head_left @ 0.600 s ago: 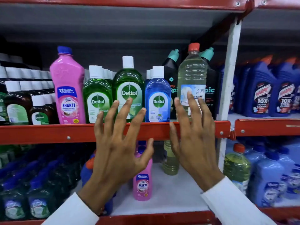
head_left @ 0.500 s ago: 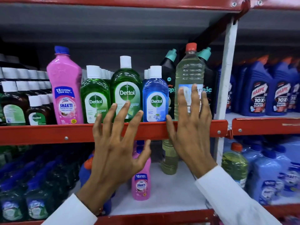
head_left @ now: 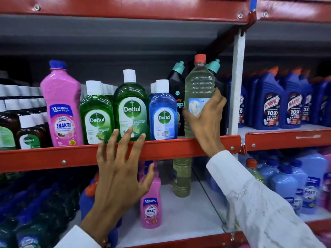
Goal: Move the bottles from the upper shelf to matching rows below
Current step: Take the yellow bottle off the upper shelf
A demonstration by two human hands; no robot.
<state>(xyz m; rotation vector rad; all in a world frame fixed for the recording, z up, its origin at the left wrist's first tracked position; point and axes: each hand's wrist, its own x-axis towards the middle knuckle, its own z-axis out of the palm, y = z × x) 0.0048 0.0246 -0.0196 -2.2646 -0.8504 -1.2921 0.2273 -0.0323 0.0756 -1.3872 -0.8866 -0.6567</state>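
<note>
On the upper shelf (head_left: pixel 53 156) stand a tall pink Shakti bottle (head_left: pixel 61 104), green Dettol bottles (head_left: pixel 131 106), a blue Dettol bottle (head_left: pixel 163 111) and a clear pale-yellow bottle with a red cap (head_left: pixel 198 81). My right hand (head_left: pixel 206 119) wraps around the pale-yellow bottle's label, which still stands on the shelf. My left hand (head_left: pixel 120 169) hovers with fingers spread in front of the shelf edge, below the green Dettol bottles, holding nothing. On the lower shelf (head_left: pixel 188 217) stand a small pink Shakti bottle (head_left: pixel 151 208) and a matching pale-yellow bottle (head_left: pixel 181 176).
Black bottles with teal caps (head_left: pixel 176 86) stand behind the pale-yellow one. A white upright post (head_left: pixel 237 83) divides the bays; blue Harpic bottles (head_left: pixel 270 104) fill the right bay. Brown Dettol bottles (head_left: pixel 28 133) are at left. Dark green and blue bottles (head_left: pixel 26 212) crowd the lower left.
My right hand has moved up and forward from the shelf edge and closed around the pale-yellow bottle. My left hand has barely shifted.
</note>
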